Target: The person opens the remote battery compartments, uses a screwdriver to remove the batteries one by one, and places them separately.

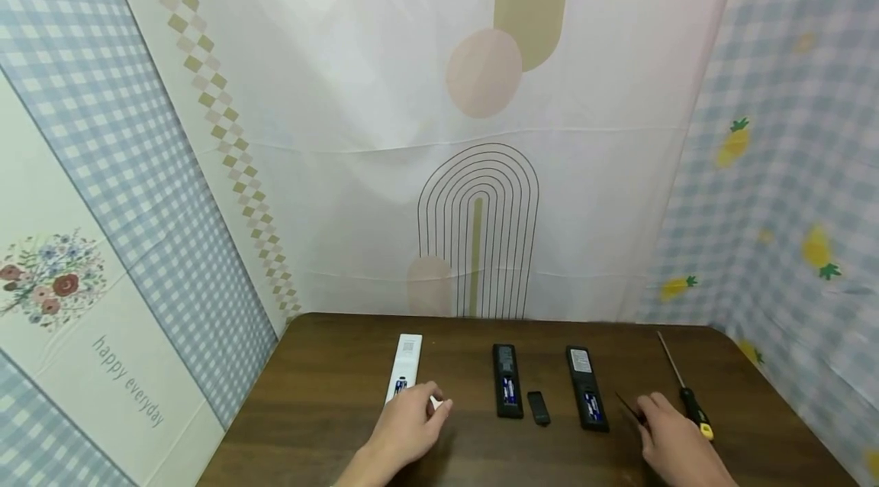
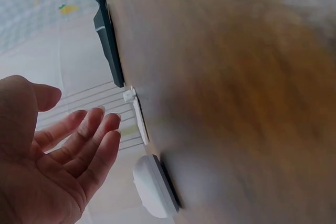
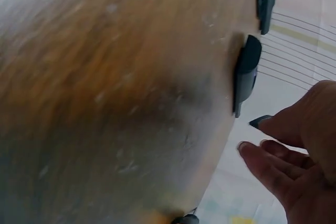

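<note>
Three remotes [image 1: 583, 371] lie face-down, exposing batteries [image 1: 509, 389]; left hand [image 1: 408, 424] relaxed, empty; right hand [image 1: 676, 437] pinches, seemingly, a dark cover [image 3: 260, 121].

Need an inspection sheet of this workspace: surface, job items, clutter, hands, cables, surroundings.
Surface: brown wood-grain table.
Job's things: white remote, middle black remote, right black remote, all showing batteries; black cover; small white piece.
Clutter: screwdriver, lying unheld.
Left hand: relaxed, near white remote.
Right hand: pinches thin black piece.
Cables: nothing seen.
Surroundings: patterned hangings.
</note>
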`<action>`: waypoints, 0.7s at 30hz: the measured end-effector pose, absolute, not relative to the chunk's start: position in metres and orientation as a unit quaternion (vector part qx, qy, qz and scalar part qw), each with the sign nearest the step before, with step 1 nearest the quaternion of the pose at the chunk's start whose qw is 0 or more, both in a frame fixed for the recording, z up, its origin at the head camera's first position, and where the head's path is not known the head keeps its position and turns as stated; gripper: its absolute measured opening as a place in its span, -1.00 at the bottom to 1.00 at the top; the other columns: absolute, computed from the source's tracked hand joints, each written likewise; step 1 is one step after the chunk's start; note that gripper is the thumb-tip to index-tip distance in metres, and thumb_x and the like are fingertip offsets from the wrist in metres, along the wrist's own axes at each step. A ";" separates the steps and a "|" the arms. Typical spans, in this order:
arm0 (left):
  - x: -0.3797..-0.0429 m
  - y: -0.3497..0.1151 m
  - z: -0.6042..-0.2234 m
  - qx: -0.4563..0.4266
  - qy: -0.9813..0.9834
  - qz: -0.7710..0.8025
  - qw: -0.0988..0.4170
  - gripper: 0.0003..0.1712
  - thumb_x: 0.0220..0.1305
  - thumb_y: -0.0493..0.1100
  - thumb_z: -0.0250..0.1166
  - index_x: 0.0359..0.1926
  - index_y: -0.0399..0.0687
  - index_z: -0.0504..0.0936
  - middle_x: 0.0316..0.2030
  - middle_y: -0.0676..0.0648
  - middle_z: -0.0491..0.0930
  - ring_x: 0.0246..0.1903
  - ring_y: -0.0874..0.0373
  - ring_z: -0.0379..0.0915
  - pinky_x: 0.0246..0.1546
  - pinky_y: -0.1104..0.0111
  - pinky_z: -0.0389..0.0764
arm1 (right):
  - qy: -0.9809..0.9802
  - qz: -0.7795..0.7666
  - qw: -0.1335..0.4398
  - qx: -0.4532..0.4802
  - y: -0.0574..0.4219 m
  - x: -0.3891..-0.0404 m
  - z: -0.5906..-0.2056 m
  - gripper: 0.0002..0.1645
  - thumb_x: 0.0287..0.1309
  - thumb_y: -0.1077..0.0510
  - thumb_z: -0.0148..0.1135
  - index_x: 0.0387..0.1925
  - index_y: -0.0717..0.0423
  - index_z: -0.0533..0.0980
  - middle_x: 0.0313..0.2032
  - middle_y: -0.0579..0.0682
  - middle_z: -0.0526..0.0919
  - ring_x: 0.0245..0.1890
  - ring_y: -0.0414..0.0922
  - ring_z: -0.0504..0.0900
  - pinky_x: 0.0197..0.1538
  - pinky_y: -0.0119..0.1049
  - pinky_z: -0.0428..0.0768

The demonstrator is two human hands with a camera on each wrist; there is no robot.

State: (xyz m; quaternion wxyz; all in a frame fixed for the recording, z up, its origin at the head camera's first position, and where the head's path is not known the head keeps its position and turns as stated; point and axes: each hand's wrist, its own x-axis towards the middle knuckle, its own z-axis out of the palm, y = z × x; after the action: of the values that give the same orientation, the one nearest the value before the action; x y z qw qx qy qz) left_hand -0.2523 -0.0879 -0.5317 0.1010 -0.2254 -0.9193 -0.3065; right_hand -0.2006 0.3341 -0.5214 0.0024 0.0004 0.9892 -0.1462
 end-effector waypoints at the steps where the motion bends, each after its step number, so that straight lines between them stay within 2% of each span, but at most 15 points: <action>1: -0.252 -0.089 -0.532 -0.223 -0.920 -0.307 0.098 -0.80 0.48 0.04 0.35 -0.25 0.08 0.71 -0.57 0.25 0.53 -0.55 0.48 0.34 -0.46 0.47 0.42 | 0.990 -0.138 0.012 0.001 0.335 -0.201 -0.522 -0.71 0.30 0.34 0.36 0.03 0.30 0.58 -0.12 0.06 0.63 -0.24 -0.07 0.65 -0.25 -0.08 0.66; 7: -0.249 -0.090 -0.528 -0.208 -0.914 -0.343 0.061 -0.80 0.49 0.07 0.35 -0.24 0.11 0.70 -0.55 0.24 0.58 -0.52 0.47 0.37 -0.43 0.46 0.44 | 0.992 -0.110 0.054 -0.001 0.343 -0.205 -0.529 -0.65 0.28 0.34 0.36 0.08 0.33 0.58 -0.08 0.14 0.65 -0.13 0.08 0.72 -0.11 0.08 0.72; 13: -0.247 -0.089 -0.523 -0.202 -0.909 -0.364 0.038 -0.75 0.50 0.13 0.33 -0.21 0.11 0.72 -0.52 0.23 0.60 -0.51 0.46 0.40 -0.43 0.46 0.45 | 0.992 -0.107 0.068 -0.008 0.346 -0.211 -0.535 -0.63 0.22 0.34 0.42 0.06 0.34 0.59 -0.08 0.14 0.65 -0.12 0.08 0.72 -0.08 0.09 0.73; 21: -0.242 -0.095 -0.525 -0.196 -0.910 -0.363 0.031 -0.83 0.49 0.06 0.36 -0.24 0.14 0.68 -0.50 0.21 0.59 -0.49 0.45 0.38 -0.42 0.45 0.43 | 0.991 -0.115 0.062 -0.019 0.345 -0.213 -0.536 -0.61 0.25 0.28 0.45 0.08 0.29 0.61 -0.09 0.09 0.66 -0.11 0.04 0.73 -0.07 0.06 0.74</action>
State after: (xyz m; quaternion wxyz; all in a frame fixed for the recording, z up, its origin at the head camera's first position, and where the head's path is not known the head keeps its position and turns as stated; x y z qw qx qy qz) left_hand -0.2425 -0.0948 -0.5255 0.0308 -0.1959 -0.9103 -0.3634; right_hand -0.2130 0.3448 -0.5360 0.0620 -0.0195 0.9913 -0.1149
